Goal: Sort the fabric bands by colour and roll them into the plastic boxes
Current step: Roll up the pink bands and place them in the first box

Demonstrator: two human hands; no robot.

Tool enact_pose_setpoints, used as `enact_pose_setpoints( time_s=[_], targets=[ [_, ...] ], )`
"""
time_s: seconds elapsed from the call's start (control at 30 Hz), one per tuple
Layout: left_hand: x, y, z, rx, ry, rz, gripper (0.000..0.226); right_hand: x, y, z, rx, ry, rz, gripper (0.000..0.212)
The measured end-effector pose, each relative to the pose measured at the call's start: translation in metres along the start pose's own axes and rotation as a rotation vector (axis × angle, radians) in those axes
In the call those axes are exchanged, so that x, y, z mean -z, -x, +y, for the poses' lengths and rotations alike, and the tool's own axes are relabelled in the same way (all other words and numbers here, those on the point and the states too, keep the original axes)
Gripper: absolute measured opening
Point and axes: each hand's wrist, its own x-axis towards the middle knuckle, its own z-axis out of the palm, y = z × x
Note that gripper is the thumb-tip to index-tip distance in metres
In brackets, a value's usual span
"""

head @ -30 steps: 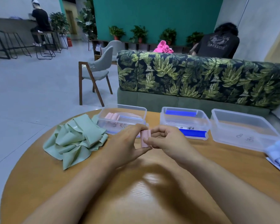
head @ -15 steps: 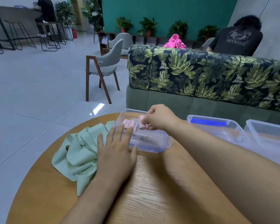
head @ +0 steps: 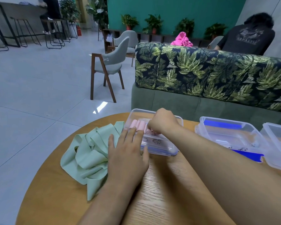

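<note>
Left grip (head: 128,153): lay flat, fingers straight, touching the clear box (head: 159,143).
Right grip (head: 163,123): curled over pink rolls (head: 137,125) inside; hold unclear.
Left: green bands (head: 91,153) heaped.

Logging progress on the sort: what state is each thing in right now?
pink box: lidless, holding pink rolls
left hand: open, flat against the pink box
right hand: curled on one pink roll
green bands: loose, unrolled pile
blue box: lidless, blue inside
third box: lidless, partly out of frame
</note>
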Motion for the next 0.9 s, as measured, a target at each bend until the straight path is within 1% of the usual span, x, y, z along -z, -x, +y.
enact_pose_setpoints(
  time_s=[0.17, 0.27, 0.4, 0.53, 0.7, 0.8, 0.9],
  targets=[
    [0.002, 0.000, 0.000, 0.002, 0.012, -0.006, 0.056, -0.003, -0.003, 0.003, -0.005, -0.072, -0.019, 0.016],
    [0.003, 0.000, 0.000, 0.010, 0.017, -0.019, 0.056, 0.000, -0.003, 0.009, 0.037, -0.077, -0.055, 0.020],
    [0.006, 0.001, 0.000, 0.014, 0.032, -0.048, 0.057, 0.009, 0.003, 0.016, 0.041, -0.041, -0.083, 0.014],
    [0.008, 0.001, 0.000, 0.017, 0.032, -0.069, 0.058, 0.017, 0.008, 0.018, 0.078, 0.057, -0.088, 0.007],
    [0.008, 0.001, 0.002, 0.019, 0.031, -0.068, 0.059, 0.015, 0.014, 0.012, 0.047, 0.025, -0.096, 0.023],
    [0.007, 0.001, 0.002, 0.021, 0.028, -0.068, 0.060, 0.009, 0.014, 0.007, 0.039, 0.011, -0.077, 0.024],
    [0.007, 0.002, 0.002, 0.021, 0.032, -0.071, 0.061, 0.008, 0.010, 0.004, 0.011, -0.031, -0.099, 0.024]
  ],
)
